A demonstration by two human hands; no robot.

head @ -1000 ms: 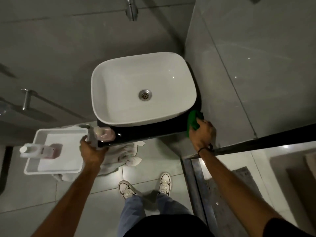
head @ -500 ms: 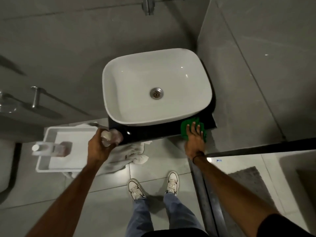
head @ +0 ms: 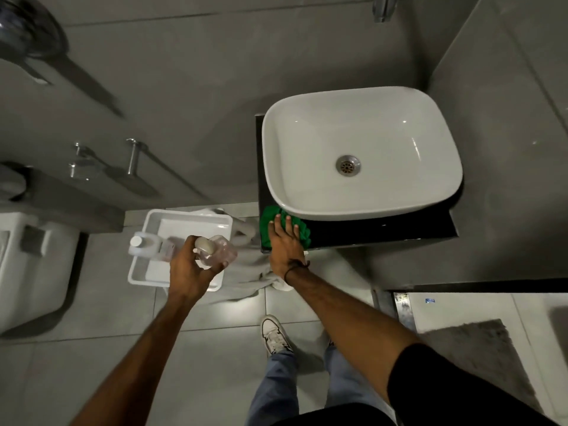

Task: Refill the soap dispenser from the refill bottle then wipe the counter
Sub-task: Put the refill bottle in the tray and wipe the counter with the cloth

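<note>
Head: right hand [head: 284, 244] hides green cloth [head: 302, 230] centre.

The black counter [head: 399, 230] carries the white basin [head: 362, 155]; a green cloth [head: 276, 222] lies at the basin's front-left corner, seemingly partly tucked beneath its rim.

The right hand [head: 284, 245] lies flat, fingers spread, on a green cloth [head: 299, 230] at the left front corner of the black counter [head: 381, 230], at about 7 o'clock from the white basin [head: 362, 152]. The left hand [head: 192, 265] grips a clear soap dispenser [head: 215, 252] above a white tray [head: 184, 221], at 9 o'clock from the cloth. A white refill bottle [head: 144, 244] lies in the tray, at 9 o'clock from the dispenser. A pale towel [head: 255, 269] sits on the floor between tray and counter.
</note>
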